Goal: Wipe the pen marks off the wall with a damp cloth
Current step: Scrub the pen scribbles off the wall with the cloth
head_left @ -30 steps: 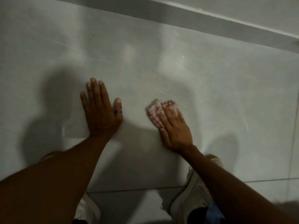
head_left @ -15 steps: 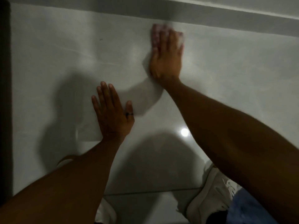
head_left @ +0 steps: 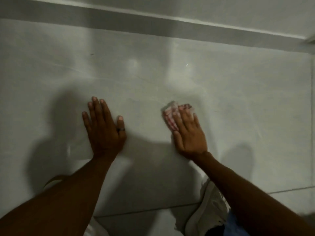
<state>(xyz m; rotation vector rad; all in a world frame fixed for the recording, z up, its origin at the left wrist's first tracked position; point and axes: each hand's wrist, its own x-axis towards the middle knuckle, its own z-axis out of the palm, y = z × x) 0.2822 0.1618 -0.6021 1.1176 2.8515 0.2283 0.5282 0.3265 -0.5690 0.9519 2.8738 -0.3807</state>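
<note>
My right hand [head_left: 190,133] presses flat on a crumpled red-and-white cloth [head_left: 170,114], which sticks out past the fingertips and thumb side against a glossy grey tiled surface [head_left: 247,103]. My left hand [head_left: 104,128] lies flat on the same surface to the left of the cloth, fingers spread, a dark ring on the thumb, holding nothing. A small dark mark [head_left: 92,54] shows far beyond the left hand. Faint pale streaks cross the surface between the hands and the far band.
A darker grey band [head_left: 153,26] runs across the top, with a lighter surface above it. A grout line [head_left: 144,210] crosses near the bottom. White shoes [head_left: 204,213] and blue fabric [head_left: 233,225] sit under my right forearm.
Half a second ago my right hand and cloth were stretched out near the dark band; they have slid back toward me, level with the left hand. The left hand stayed planted.
</note>
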